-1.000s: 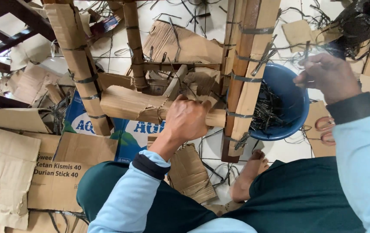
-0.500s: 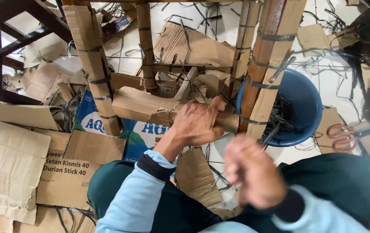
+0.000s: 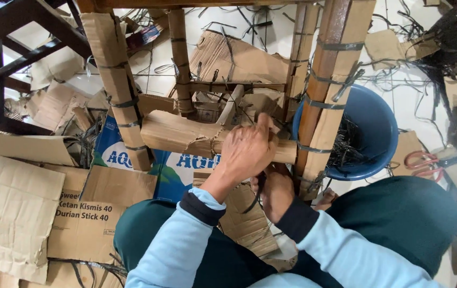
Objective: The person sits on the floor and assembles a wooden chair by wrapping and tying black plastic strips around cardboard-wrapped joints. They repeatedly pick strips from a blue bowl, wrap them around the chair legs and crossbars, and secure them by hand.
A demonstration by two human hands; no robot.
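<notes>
The step in hand looks like binding: cardboard wrapping is being tied onto a wooden furniture frame. The left hand [image 3: 247, 152] is clenched over the cardboard-wrapped crossbar [image 3: 185, 134], pressing the loose wrap down near where the bar meets the right-hand wrapped leg [image 3: 327, 101]. The right hand [image 3: 277, 191] sits just beneath the bar, curled around a dark strap [image 3: 256, 193] that hangs below the left hand's palm. The bar lies between two upright wrapped legs, above the floor, which is strewn with cardboard pieces and a flattened blue printed box [image 3: 178, 165].

The next move seems to call for bringing the strap up around the bar and drawing it tight while the left hand keeps the wrap from springing open; the torn edge of the cardboard could slip if the pressure eases.

A second ago the right hand was up at the blue basin [image 3: 377, 133] of dark straps by the right-hand leg; half a second ago it was crossing back over the lap. Now it is under the bar with a strap. The left hand has stayed on the bar throughout.
</notes>
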